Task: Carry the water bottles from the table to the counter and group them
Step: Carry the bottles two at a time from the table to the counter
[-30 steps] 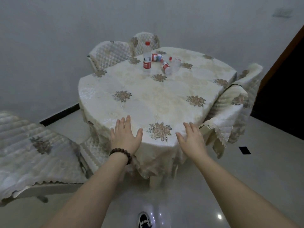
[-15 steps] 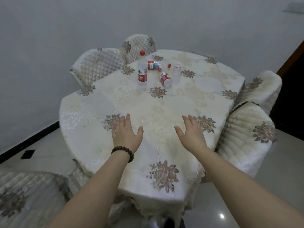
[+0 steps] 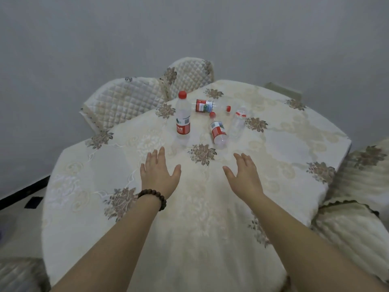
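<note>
Several clear water bottles with red caps lie at the far side of a round table (image 3: pixel 284 148) under a cream floral cloth. One bottle (image 3: pixel 182 120) stands upright. A second bottle (image 3: pixel 210 105) lies on its side behind it, a third bottle (image 3: pixel 217 131) lies pointing toward me, and a label-less bottle (image 3: pixel 237 123) lies to its right. My left hand (image 3: pixel 160 175), with a bead bracelet at the wrist, hovers open over the cloth short of the upright bottle. My right hand (image 3: pixel 244 175) is open too, short of the lying bottles. Neither hand touches a bottle.
Quilted chairs ring the table: two chairs at the far left (image 3: pixel 124 102) and behind (image 3: pixel 189 74), one chair at the right (image 3: pixel 357 186), another chair at the lower left corner (image 3: pixel 19 272). A grey wall stands close behind. The counter is out of view.
I have moved closer to the table; the bottles loom larger and nearer. Both open hands have advanced over the cloth toward the bottles.
</note>
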`<action>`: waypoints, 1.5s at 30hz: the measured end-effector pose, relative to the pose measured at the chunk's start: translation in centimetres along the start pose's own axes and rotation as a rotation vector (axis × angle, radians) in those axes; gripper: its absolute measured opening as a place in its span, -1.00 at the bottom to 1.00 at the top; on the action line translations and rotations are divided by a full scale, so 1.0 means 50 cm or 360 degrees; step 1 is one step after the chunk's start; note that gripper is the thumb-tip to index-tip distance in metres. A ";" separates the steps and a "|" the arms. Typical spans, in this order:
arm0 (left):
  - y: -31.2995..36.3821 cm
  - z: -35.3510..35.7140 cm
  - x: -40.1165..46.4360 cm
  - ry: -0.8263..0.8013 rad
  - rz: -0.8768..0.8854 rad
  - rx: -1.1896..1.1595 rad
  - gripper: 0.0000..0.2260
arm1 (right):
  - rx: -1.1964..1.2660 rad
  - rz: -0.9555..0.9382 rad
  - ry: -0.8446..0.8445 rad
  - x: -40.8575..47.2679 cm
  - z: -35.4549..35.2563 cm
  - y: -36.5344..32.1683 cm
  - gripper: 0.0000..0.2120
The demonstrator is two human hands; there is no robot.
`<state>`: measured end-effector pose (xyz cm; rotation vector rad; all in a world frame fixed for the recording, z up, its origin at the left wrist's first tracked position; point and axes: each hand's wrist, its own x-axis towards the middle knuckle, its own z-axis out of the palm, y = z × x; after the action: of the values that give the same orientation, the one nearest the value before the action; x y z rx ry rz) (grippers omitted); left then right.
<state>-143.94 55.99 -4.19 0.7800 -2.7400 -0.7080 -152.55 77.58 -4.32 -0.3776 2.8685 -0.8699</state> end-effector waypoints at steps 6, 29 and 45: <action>0.026 0.051 0.131 0.0024 0.0022 -0.0128 -0.32 | 0.0028 -0.0042 -0.0028 0.172 -0.007 0.017 -0.40; 0.075 0.225 0.502 0.0250 -0.0238 -0.1200 -0.54 | -0.0018 -0.0010 -0.0081 0.438 0.135 0.077 -0.38; 0.030 0.192 0.444 0.0231 -0.0192 -0.1070 -0.48 | -0.0381 0.0110 -0.0031 0.560 0.189 0.001 -0.24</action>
<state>-166.28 48.88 -10.32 0.7857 -2.1139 -1.4223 -177.75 65.01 -13.36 -0.3055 2.9548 -0.5098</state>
